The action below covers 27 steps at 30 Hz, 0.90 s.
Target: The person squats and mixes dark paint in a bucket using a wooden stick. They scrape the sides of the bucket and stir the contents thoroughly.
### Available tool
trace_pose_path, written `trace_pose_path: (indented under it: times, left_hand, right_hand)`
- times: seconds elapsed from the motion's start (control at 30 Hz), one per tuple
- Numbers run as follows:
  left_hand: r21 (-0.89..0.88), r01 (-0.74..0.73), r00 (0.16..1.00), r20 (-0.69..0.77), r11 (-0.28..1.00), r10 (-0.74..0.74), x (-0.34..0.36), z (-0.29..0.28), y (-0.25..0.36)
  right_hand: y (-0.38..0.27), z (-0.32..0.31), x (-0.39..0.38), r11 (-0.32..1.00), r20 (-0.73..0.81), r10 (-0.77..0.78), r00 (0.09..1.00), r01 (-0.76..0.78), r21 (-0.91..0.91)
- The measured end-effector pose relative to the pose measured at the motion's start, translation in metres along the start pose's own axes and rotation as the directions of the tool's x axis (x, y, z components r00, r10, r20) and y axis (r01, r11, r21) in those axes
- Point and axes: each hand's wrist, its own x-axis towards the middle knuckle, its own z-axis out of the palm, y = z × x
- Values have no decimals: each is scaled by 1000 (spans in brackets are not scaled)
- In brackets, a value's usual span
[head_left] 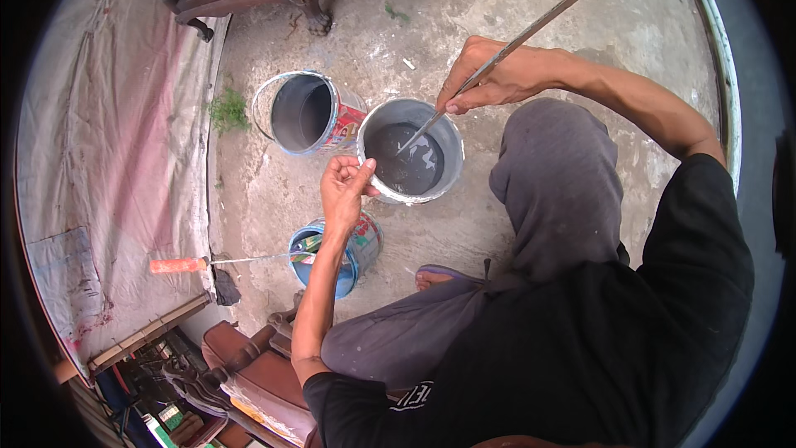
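A round bucket (453,149) with a pale, paint-smeared rim stands in front of me on the concrete. Dark grey paint (406,170) lies inside it, with lighter streaks on its surface. My left hand (344,187) grips the near left part of the rim, thumb on top and fingers curled below. In my right hand (489,75) is a long thin stick (539,23), held slantwise over the far right rim. Its lower end reaches into the paint; the upper end points up to the far right.
Left of the paint bucket stands a second bucket (347,120), grey inside. A nearer blue bucket (369,241) has a roller with an orange handle (178,265) across it. Wooden chairs (240,4) stand at far left and near left; a stained cloth (124,149) hangs left.
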Motion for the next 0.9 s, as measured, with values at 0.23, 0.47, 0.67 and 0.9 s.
trace_pose_path:
  times: [0.23, 0.47, 0.67, 0.9]
  left_hand:
    - [-4, 3, 1000, 10, 1000, -3, 1, -3, -2]
    - [25, 1, 1000, 24, 1000, -2, 0, 0, 4]
    - [4, 1, 1000, 14, 1000, -1, 0, -2, -1]
    - [-4, 9, 1000, 6, 1000, -9, 1, -2, -2]
  right_hand:
    - [0, -6, -7, 990, 36, 118, 992, -120, 66]
    - [8, 5, 9, 995, -130, -88, 988, 93, 38]
    - [-6, -3, -1, 1000, 79, 23, 997, -25, 15]
    - [-5, -7, 5, 991, -3, 74, 997, -73, 112]
